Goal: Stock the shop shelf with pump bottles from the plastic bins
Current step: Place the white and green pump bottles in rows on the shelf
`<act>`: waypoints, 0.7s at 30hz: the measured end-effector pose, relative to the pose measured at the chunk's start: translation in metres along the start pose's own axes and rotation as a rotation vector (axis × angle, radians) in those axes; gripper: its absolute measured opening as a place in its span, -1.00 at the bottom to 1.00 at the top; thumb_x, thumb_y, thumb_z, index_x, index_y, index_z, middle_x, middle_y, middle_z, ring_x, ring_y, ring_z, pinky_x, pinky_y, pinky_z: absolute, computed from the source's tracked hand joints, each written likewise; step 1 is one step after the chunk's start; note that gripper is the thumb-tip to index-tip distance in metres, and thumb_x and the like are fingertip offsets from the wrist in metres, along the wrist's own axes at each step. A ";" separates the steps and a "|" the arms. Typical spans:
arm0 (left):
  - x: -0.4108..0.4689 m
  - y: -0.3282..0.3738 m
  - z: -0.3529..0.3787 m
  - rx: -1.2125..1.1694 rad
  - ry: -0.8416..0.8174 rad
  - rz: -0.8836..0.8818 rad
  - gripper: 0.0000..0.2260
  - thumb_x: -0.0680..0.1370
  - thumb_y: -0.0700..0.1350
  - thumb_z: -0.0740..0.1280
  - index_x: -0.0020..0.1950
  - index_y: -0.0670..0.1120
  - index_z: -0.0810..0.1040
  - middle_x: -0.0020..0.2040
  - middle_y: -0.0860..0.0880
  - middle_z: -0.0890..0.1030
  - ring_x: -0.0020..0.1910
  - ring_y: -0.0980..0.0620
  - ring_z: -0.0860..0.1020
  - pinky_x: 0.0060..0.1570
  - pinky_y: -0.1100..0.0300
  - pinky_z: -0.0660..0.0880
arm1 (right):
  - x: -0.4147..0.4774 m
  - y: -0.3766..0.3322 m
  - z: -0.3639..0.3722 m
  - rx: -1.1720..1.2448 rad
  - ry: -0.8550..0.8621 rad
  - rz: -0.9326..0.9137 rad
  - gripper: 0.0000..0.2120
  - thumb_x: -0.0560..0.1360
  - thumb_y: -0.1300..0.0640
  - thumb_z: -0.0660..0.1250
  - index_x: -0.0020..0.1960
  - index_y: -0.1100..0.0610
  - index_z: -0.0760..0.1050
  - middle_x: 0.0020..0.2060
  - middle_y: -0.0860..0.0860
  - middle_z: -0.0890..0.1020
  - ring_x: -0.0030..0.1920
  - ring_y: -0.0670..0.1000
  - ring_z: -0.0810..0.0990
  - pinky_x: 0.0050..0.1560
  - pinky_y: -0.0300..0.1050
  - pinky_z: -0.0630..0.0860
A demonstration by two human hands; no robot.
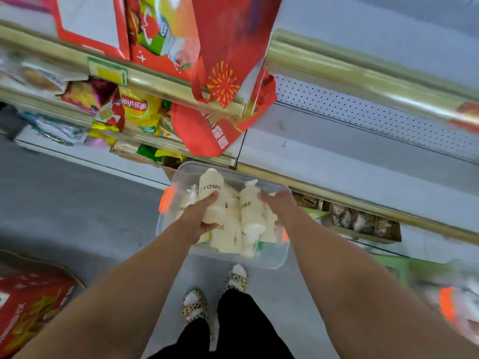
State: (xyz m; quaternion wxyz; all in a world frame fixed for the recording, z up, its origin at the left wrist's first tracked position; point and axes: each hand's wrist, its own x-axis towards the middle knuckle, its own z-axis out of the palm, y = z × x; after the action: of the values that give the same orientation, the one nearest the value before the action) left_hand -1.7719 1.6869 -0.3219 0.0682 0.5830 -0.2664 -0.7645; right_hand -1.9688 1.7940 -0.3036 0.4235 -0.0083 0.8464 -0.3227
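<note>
Centre frame is taken up by a clear plastic bin point(274, 260) with an orange latch point(166, 199) at its 9 o'clock end. The bin is seen above the floor, just in front of the shelf point(337, 161) edge. It is packed with cream pump bottles point(233, 239), lying and leaning against each other.

The left hand point(201, 216) is reached in from 7 o'clock. The ZYOME bottle point(210, 186) is gripped by it, with fingers curled over the label side and thumb tucked round the lower end. The bottle is tilted, its top pointed to 12 o'clock.

The right hand point(278, 206) is placed at the bin's 3 o'clock rim, coming from 5 o'clock. Its fingertips are bent toward a second bottle point(248, 211) just beside it. Whether rim or bottle is held cannot be told.

A bare grey shelf board with a perforated back panel is seen at 2 o'clock. A red bag point(228, 81) is hung at 12 o'clock, and crisp packets point(137, 107) are stacked at 10 o'clock. Leopard slippers point(194, 304) are seen at 6 o'clock, under the bin. A red box point(31, 307) is seen at 8 o'clock. A blurred container with an orange clip point(447, 304) is seen at 4 o'clock.
</note>
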 end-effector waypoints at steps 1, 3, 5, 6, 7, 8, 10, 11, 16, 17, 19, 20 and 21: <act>-0.001 0.000 -0.006 0.011 0.002 0.002 -0.59 0.37 0.09 0.56 0.11 -0.03 0.54 0.07 -0.09 0.65 0.07 -0.13 0.60 -0.07 -0.05 0.63 | -0.001 -0.001 0.007 -0.042 -0.023 0.007 -0.49 0.44 -0.11 0.51 0.22 0.21 0.52 0.06 0.10 0.63 0.01 0.10 0.61 0.07 0.06 0.60; -0.002 -0.002 -0.020 0.055 0.007 -0.005 -0.55 0.37 0.09 0.56 0.17 -0.03 0.55 0.10 -0.09 0.65 0.10 -0.12 0.60 -0.13 0.00 0.61 | 0.003 0.004 0.026 -0.126 -0.079 0.028 -0.26 0.40 -0.27 0.48 0.38 0.18 0.42 0.23 0.11 0.56 0.17 0.15 0.58 0.20 0.12 0.56; 0.002 -0.006 -0.035 0.096 0.011 -0.016 -0.58 0.37 0.09 0.56 0.15 -0.02 0.58 0.08 -0.07 0.67 0.09 -0.09 0.61 -0.15 0.04 0.60 | 0.009 0.012 0.038 -0.220 -0.060 0.028 -0.07 0.35 -0.34 0.48 0.52 0.11 0.26 0.39 0.12 0.42 0.34 0.20 0.46 0.29 0.18 0.49; 0.006 -0.010 -0.041 0.104 0.010 -0.022 -0.61 0.37 0.08 0.56 0.12 -0.01 0.60 0.06 -0.07 0.68 0.07 -0.08 0.62 -0.15 0.06 0.59 | 0.014 0.018 0.042 -0.247 -0.037 0.011 -0.05 0.34 -0.33 0.49 0.54 0.09 0.23 0.40 0.13 0.41 0.37 0.20 0.43 0.29 0.17 0.49; 0.010 -0.014 -0.046 0.104 0.006 -0.024 -0.63 0.38 0.07 0.56 0.11 -0.01 0.60 0.05 -0.06 0.69 0.06 -0.07 0.62 -0.15 0.06 0.59 | 0.019 0.024 0.044 -0.245 -0.018 -0.020 -0.08 0.35 -0.30 0.51 0.52 0.09 0.24 0.38 0.12 0.44 0.34 0.18 0.46 0.24 0.13 0.52; 0.012 -0.019 -0.049 0.095 -0.002 -0.024 -0.63 0.38 0.06 0.55 0.11 -0.02 0.61 0.04 -0.06 0.69 0.06 -0.07 0.62 -0.15 0.06 0.59 | 0.025 0.030 0.046 -0.221 -0.005 -0.058 -0.14 0.36 -0.24 0.53 0.50 0.09 0.27 0.33 0.10 0.49 0.27 0.15 0.50 0.14 0.07 0.55; 0.016 -0.030 -0.054 0.059 -0.025 -0.022 -0.64 0.38 0.04 0.55 0.11 -0.01 0.60 0.01 -0.04 0.70 0.07 -0.06 0.63 -0.14 0.06 0.60 | 0.030 0.041 0.047 -0.159 -0.011 -0.103 -0.24 0.36 -0.16 0.56 0.44 0.06 0.35 0.24 0.05 0.57 0.12 0.08 0.54 -0.03 0.02 0.55; 0.016 -0.035 -0.055 0.033 -0.045 -0.019 -0.64 0.37 0.03 0.54 0.12 0.00 0.60 0.01 -0.03 0.70 0.08 -0.06 0.63 -0.11 0.05 0.61 | 0.030 0.044 0.047 -0.127 -0.032 -0.078 -0.29 0.35 -0.15 0.57 0.39 0.05 0.40 0.20 0.03 0.58 0.09 0.07 0.53 -0.06 0.03 0.56; -0.007 -0.044 -0.047 -0.070 -0.154 0.003 -0.54 0.36 -0.02 0.55 0.23 -0.03 0.59 0.14 -0.04 0.68 0.18 -0.09 0.61 0.20 -0.12 0.55 | 0.001 0.050 0.033 0.269 -0.200 0.230 -0.41 0.21 -0.13 0.68 0.11 0.09 0.57 0.10 0.07 0.62 0.08 0.14 0.59 -0.20 0.15 0.68; -0.013 -0.042 -0.044 -0.081 -0.175 0.014 -0.56 0.38 -0.04 0.54 0.23 -0.04 0.59 0.16 -0.05 0.68 0.19 -0.10 0.60 0.20 -0.11 0.55 | -0.006 0.052 0.031 0.346 -0.235 0.251 -0.42 0.20 -0.10 0.69 0.11 0.08 0.58 0.10 0.09 0.63 0.08 0.16 0.60 -0.21 0.16 0.67; -0.026 -0.036 -0.038 -0.097 -0.218 0.045 -0.59 0.44 -0.09 0.51 0.27 -0.09 0.57 0.21 -0.08 0.65 0.22 -0.11 0.59 0.20 -0.08 0.55 | -0.022 0.058 0.022 0.477 -0.287 0.261 -0.42 0.20 -0.05 0.70 0.12 0.09 0.58 0.09 0.14 0.67 0.10 0.20 0.63 -0.19 0.19 0.66; -0.033 -0.031 -0.035 -0.092 -0.239 0.065 -0.60 0.46 -0.11 0.50 0.28 -0.12 0.56 0.22 -0.09 0.64 0.23 -0.11 0.59 0.19 -0.07 0.55 | -0.031 0.058 0.017 0.522 -0.308 0.250 -0.41 0.20 -0.04 0.69 0.14 0.09 0.59 0.08 0.15 0.69 0.10 0.21 0.64 -0.16 0.20 0.65; -0.040 -0.024 -0.031 -0.080 -0.257 0.088 -0.61 0.48 -0.13 0.48 0.28 -0.13 0.55 0.22 -0.10 0.64 0.23 -0.11 0.59 0.18 -0.06 0.56 | -0.041 0.057 0.011 0.550 -0.332 0.228 -0.39 0.20 -0.05 0.69 0.17 0.09 0.59 0.06 0.14 0.71 0.10 0.21 0.66 -0.14 0.20 0.65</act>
State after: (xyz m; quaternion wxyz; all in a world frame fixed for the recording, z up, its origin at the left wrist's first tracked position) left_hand -1.7253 1.7139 -0.3048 0.0901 0.4646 -0.2678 -0.8392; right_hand -1.9196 1.8445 -0.3108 0.5751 0.1486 0.6429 -0.4835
